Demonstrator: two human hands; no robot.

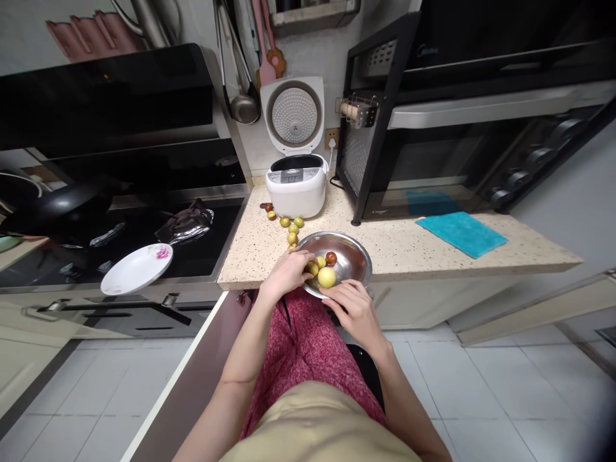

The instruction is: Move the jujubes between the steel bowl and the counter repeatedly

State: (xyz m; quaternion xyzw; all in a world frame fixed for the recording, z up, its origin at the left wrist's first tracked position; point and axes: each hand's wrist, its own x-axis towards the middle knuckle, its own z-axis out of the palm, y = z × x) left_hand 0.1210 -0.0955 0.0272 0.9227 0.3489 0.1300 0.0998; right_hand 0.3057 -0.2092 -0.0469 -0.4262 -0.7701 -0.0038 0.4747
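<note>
A shiny steel bowl [353,256] is at the counter's front edge, holding several small round fruits that look like jujubes. Among them are a large pale yellow fruit [326,277] and a reddish-brown one [331,258]. My left hand [289,273] reaches over the bowl's left rim, its fingers curled around a yellow-green jujube [312,268]. At the bowl's near right side, my right hand [353,309] grips the rim, fingertips just below the pale yellow fruit. More jujubes [293,228] lie in a loose line on the counter behind the bowl.
A white rice cooker [296,192] with its lid up stands behind the fruits. To its right is a black rack with an oven [433,160]; a teal cloth [464,233] lies on the counter. At left, a white plate [137,269] overhangs the stove's front edge. A drawer [192,378] is pulled out.
</note>
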